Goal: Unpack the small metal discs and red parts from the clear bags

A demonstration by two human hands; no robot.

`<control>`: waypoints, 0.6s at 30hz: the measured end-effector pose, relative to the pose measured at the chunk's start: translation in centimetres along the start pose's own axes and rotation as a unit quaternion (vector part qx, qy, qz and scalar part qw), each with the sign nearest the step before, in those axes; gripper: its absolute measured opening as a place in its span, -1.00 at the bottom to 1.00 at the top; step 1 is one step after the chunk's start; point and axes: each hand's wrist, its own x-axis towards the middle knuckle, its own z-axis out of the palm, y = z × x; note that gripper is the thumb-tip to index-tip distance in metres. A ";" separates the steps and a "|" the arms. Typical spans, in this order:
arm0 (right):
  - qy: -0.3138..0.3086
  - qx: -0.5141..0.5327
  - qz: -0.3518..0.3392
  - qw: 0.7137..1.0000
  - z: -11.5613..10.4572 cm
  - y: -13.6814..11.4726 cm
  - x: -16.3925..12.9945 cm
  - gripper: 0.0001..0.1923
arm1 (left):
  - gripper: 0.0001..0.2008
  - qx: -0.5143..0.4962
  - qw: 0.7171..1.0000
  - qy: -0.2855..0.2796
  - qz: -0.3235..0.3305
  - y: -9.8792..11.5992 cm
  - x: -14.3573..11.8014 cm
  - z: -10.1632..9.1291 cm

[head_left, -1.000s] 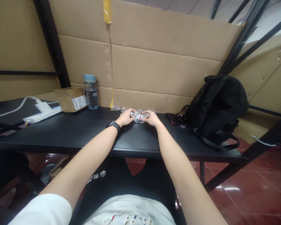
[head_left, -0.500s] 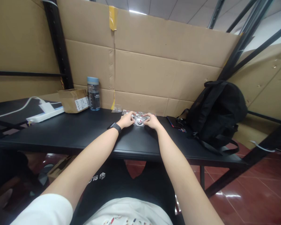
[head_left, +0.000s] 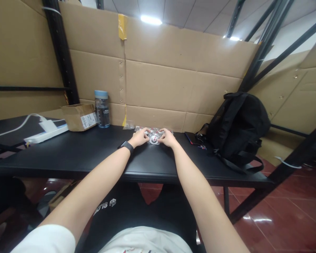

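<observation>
The packet (head_left: 154, 141) is between the left hand (head_left: 139, 138) and right hand (head_left: 169, 138). On the table (head_left: 89, 151), the bottle (head_left: 102, 110) stands left, the backpack (head_left: 238, 128) right.

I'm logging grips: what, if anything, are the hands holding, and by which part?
Apparently a small clear packet, by its sides: left hand at its left, right hand at its right. Exact finger grip is too small to tell.

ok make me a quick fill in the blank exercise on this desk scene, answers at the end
1. The watch is worn on the person's ____ arm.
2. The bottle has a light ____ lid.
3. The backpack sits toward the ____ side of the picture.
4. The left hand and right hand are at a clear packet on the ____ table.

Missing words: left; blue; right; black
</observation>
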 end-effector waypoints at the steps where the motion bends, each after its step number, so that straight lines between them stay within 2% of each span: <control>1: 0.001 0.000 0.003 1.000 -0.1 0.0 0.0 -0.45 | -0.56 -0.001 1.000 0.000 -0.004 0.1 0.0 0.0; 7: -0.010 -0.013 0.032 0.999 -0.2 0.0 0.0 -0.39 | -0.44 0.024 0.999 -0.021 -0.015 0.5 0.0 -0.2; 10: 0.020 -0.051 0.058 0.997 -0.4 -0.2 0.0 -0.35 | -0.43 0.033 0.998 -0.038 -0.038 0.5 0.0 -0.5; 14: 0.082 -0.076 0.115 0.987 -0.6 -0.2 0.2 -0.47 | -0.61 0.060 0.995 -0.056 -0.056 0.6 0.1 -0.9; 18: 0.120 -0.059 0.150 0.979 -0.8 0.3 0.6 -0.63 | -0.84 0.094 0.992 -0.071 -0.037 0.3 0.4 -0.7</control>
